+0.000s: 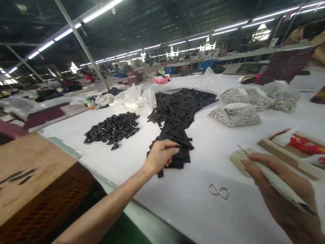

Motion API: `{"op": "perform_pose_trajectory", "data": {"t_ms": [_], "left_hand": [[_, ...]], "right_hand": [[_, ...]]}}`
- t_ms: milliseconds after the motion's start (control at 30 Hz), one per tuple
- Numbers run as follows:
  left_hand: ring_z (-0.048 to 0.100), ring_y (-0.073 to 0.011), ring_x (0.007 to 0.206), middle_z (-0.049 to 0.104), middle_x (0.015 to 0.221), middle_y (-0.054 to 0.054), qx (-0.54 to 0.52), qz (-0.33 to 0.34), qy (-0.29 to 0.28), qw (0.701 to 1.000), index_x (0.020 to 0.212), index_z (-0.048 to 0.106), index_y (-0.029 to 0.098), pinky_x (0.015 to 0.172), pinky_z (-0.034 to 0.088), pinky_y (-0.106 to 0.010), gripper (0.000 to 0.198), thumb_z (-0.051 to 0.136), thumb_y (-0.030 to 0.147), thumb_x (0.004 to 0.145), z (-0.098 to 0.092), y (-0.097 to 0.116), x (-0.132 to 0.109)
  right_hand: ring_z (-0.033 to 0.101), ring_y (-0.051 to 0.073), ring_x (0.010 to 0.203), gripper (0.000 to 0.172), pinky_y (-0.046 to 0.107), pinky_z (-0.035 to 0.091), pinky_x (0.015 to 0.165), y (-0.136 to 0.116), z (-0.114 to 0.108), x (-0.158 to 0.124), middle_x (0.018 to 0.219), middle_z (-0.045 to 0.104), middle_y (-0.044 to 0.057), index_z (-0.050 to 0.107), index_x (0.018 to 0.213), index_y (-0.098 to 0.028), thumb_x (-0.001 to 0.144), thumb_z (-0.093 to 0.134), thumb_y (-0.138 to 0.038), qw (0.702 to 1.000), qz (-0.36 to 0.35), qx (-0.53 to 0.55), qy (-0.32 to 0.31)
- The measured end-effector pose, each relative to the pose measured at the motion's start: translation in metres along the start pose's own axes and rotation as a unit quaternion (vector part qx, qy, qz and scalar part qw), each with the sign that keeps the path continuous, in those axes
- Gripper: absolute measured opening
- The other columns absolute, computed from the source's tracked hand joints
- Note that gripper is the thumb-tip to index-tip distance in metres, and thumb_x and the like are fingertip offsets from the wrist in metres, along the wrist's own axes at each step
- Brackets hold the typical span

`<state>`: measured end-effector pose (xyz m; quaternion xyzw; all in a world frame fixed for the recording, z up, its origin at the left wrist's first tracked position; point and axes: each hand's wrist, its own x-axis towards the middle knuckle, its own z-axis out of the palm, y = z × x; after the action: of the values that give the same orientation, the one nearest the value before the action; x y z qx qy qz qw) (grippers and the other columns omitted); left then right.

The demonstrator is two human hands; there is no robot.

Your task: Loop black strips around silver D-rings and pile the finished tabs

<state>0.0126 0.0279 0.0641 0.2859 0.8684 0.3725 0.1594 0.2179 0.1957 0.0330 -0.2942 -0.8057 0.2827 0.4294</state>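
Observation:
My left hand (162,155) is closed in a pinch over the near end of a long heap of black fabric strips (180,108), its fingertips on one black strip (178,146). My right hand (286,193) is wrapped round a slim white bottle (275,179) with a thin metal needle tip, which points up and left. Behind that tip lies a cream-coloured block (241,161). Two metal D-rings (213,189) rest side by side on the white table between my hands. Left of the strips is a pile of folded black tabs with metal rings (113,129).
Clear plastic bags of metal rings (235,114) stand at the back right. A shallow cardboard box (286,156) with red and white tubes is at the right. A wooden board (33,166) over an orange crate (50,210) adjoins the table's left edge. People and more tables are behind.

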Motion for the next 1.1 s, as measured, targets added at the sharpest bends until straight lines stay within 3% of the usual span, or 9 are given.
{"op": "perform_pose_trajectory", "data": {"t_ms": [67,133,200,233,367,567,700,900,1100], "left_hand": [[0.052,-0.0120,0.048,0.062,0.072,-0.004,0.071,-0.003,0.078,0.994,0.093,0.063,0.014,0.047,0.044,-0.024,0.025,0.050,0.029,0.078,-0.028,-0.019,0.010],[0.058,-0.0145,0.061,0.060,0.105,-0.011,0.131,-0.005,0.146,0.981,0.107,0.058,0.013,0.059,0.047,-0.029,0.033,0.048,0.022,0.078,-0.050,-0.036,0.017],[0.060,-0.0181,0.073,0.051,0.122,-0.015,0.184,-0.003,0.183,0.966,0.115,0.053,0.012,0.072,0.046,-0.034,0.038,0.048,0.020,0.077,-0.059,-0.050,0.015],[0.060,-0.0196,0.075,0.052,0.120,-0.014,0.206,-0.002,0.183,0.961,0.112,0.055,0.013,0.075,0.045,-0.035,0.036,0.048,0.021,0.078,-0.059,-0.055,0.011],[0.060,-0.0222,0.073,0.064,0.087,-0.005,0.262,0.004,0.111,0.959,0.088,0.063,0.019,0.070,0.043,-0.033,0.018,0.050,0.029,0.080,-0.039,-0.061,-0.014],[0.056,-0.0278,0.094,0.060,0.103,-0.010,0.366,-0.027,0.089,0.926,0.109,0.053,0.017,0.072,0.045,-0.035,0.039,0.045,0.046,0.085,-0.020,-0.062,-0.029],[0.050,-0.0285,0.106,0.055,0.114,-0.013,0.341,0.006,0.095,0.935,0.116,0.049,0.014,0.081,0.045,-0.038,0.038,0.045,0.040,0.088,-0.007,-0.061,-0.033],[0.059,-0.0246,0.093,0.052,0.116,-0.013,0.278,0.042,0.066,0.958,0.118,0.047,0.013,0.081,0.047,-0.036,0.035,0.048,0.029,0.086,0.015,-0.050,-0.027],[0.059,-0.0232,0.093,0.053,0.120,-0.012,0.168,0.094,0.065,0.979,0.119,0.048,0.015,0.082,0.047,-0.034,0.043,0.057,0.030,0.080,0.018,-0.044,-0.015]], "right_hand": [[0.062,0.022,0.068,0.032,0.030,0.047,0.060,-0.002,-0.001,0.000,0.082,0.065,0.005,0.059,0.085,-0.024,0.077,0.054,-0.055,1.000,-0.001,0.000,0.002],[0.062,0.022,0.069,0.030,0.031,0.047,0.061,-0.004,-0.001,0.000,0.084,0.065,0.005,0.059,0.086,-0.024,0.079,0.053,-0.053,1.000,-0.012,0.002,-0.003],[0.061,0.023,0.070,0.027,0.031,0.047,0.062,-0.006,0.000,0.000,0.085,0.064,0.005,0.058,0.086,-0.025,0.080,0.053,-0.051,0.999,-0.033,0.009,-0.011],[0.061,0.022,0.072,0.026,0.031,0.047,0.063,-0.007,0.000,0.000,0.085,0.064,0.005,0.058,0.086,-0.025,0.080,0.053,-0.050,0.999,-0.044,0.014,-0.014],[0.060,0.023,0.075,0.022,0.031,0.047,0.065,-0.007,0.001,0.000,0.086,0.062,0.005,0.057,0.087,-0.026,0.081,0.053,-0.046,0.997,-0.062,0.021,-0.027],[0.060,0.022,0.076,0.020,0.031,0.047,0.066,-0.001,0.002,0.001,0.087,0.062,0.004,0.057,0.087,-0.025,0.081,0.054,-0.044,0.997,-0.062,0.016,-0.039],[0.060,0.022,0.079,0.021,0.031,0.047,0.069,0.001,0.004,0.000,0.089,0.062,0.004,0.058,0.089,-0.025,0.081,0.055,-0.044,0.996,-0.069,0.023,-0.044],[0.062,0.022,0.083,0.022,0.030,0.047,0.069,0.007,0.006,-0.001,0.092,0.064,0.004,0.060,0.090,-0.024,0.081,0.056,-0.043,0.996,-0.079,0.008,-0.052],[0.062,0.022,0.082,0.022,0.031,0.047,0.072,0.011,0.007,-0.002,0.092,0.064,0.004,0.060,0.091,-0.023,0.081,0.057,-0.041,0.996,-0.075,0.007,-0.055]]}}
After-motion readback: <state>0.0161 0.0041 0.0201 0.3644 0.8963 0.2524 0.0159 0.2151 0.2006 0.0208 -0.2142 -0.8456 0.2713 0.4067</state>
